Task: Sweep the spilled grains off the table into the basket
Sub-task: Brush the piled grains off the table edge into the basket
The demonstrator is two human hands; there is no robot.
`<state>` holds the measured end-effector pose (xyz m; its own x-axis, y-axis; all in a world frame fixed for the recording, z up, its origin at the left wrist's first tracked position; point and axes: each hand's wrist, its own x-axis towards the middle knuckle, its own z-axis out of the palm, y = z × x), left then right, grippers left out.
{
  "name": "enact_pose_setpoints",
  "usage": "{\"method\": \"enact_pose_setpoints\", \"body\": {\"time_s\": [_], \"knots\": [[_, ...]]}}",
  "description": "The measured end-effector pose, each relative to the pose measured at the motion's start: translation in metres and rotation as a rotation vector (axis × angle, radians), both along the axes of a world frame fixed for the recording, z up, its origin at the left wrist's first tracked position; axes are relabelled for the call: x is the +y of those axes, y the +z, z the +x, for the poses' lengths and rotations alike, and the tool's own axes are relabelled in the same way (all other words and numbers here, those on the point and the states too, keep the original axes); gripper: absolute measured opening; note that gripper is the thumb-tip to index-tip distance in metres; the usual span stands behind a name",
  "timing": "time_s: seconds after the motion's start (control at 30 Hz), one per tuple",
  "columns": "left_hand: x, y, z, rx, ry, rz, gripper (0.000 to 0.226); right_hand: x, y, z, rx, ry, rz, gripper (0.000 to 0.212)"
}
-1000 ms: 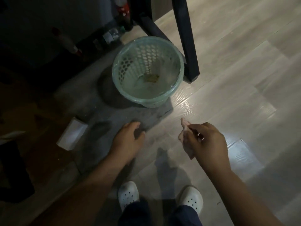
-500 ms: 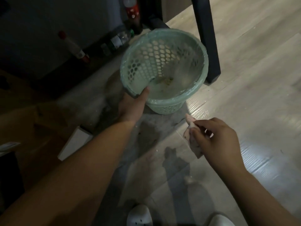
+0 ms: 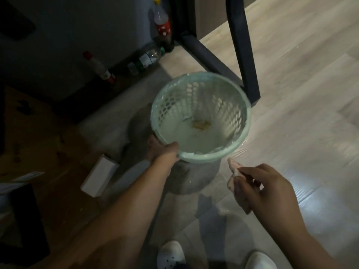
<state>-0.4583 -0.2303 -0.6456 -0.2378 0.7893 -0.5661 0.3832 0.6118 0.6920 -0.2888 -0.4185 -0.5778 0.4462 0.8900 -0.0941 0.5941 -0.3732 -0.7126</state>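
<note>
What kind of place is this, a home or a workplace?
Probably a room in a home. A pale plank floor, drink bottles against the wall, and a small green basket, which the left hand grips by its rim while the right hand holds a cloth, suggest it.

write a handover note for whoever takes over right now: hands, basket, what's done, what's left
Left grip: holds the green basket by its near rim, tilted toward the camera, apparently off the floor.
Right grip: pinches a pinkish cloth beside the basket, not touching it.
A few yellowish bits lie at the basket's bottom.
Done: basket and cloth in hand.
Left: tabletop and spilled grains are out of view; only a dark table leg shows. Bring the basket to the table edge, sweep grains in.
</note>
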Motion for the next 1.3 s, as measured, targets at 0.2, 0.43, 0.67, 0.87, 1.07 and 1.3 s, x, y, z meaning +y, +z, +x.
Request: {"method": "enact_pose_setpoints", "body": {"time_s": [0.2,0.43,0.67,0.87,1.07,1.3], "knots": [[-0.078,0.054,-0.048,-0.034,-0.015,-0.067,0.074,-0.022,0.081,-0.011,0.008,0.032,-0.008,0.022],[-0.134,0.174,-0.07,-0.052,-0.016,-0.206,0.092,-0.044,0.202,-0.021,-0.014,0.081,-0.044,0.023],[-0.167,0.315,-0.063,0.017,-0.041,-0.219,0.079,-0.052,0.334,-0.014,-0.075,0.119,0.001,0.021],[-0.191,0.41,-0.059,-0.046,0.011,-0.165,0.068,-0.061,0.424,-0.006,-0.131,0.141,0.038,0.011],[-0.207,0.47,-0.063,-0.096,0.06,-0.134,0.056,-0.07,0.483,0.0,-0.151,0.15,0.073,0.008],[-0.226,0.514,-0.07,-0.005,0.099,-0.108,0.06,-0.077,0.524,0.003,-0.177,0.2,0.039,0.005]]}}
